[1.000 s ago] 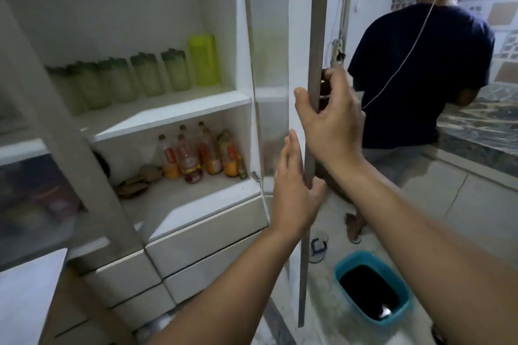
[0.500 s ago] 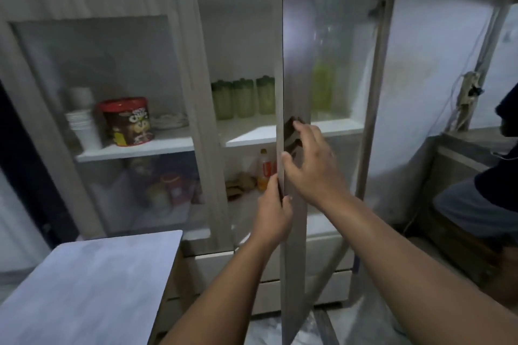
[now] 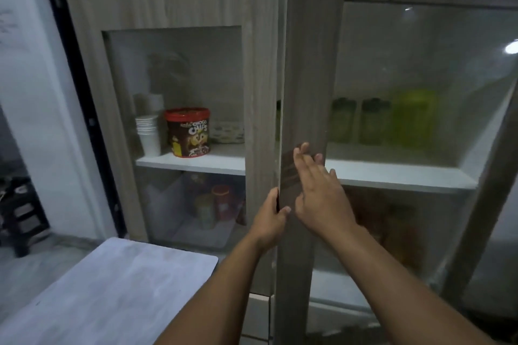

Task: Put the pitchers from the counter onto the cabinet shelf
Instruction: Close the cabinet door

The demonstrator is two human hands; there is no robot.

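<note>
Green pitchers (image 3: 374, 120) and a taller bright yellow-green pitcher (image 3: 413, 117) stand on the white cabinet shelf (image 3: 398, 173), seen through the glass of the right cabinet door (image 3: 305, 70). That door is nearly closed, with only a thin gap at its left edge. My left hand (image 3: 270, 218) grips the door's left edge from the side. My right hand (image 3: 318, 190) lies flat on the door frame over its dark handle, fingers spread.
Behind the closed left glass door sit a stack of white cups (image 3: 148, 131) and a red-lidded cereal tub (image 3: 187, 131); jars stand on the shelf below. A grey-white tabletop (image 3: 112, 288) is at lower left. White drawers sit under the doors.
The right door has swung from wide open to almost closed, and my view has turned left and moved closer. My right hand has flattened on the frame. The person at right is out of view.
</note>
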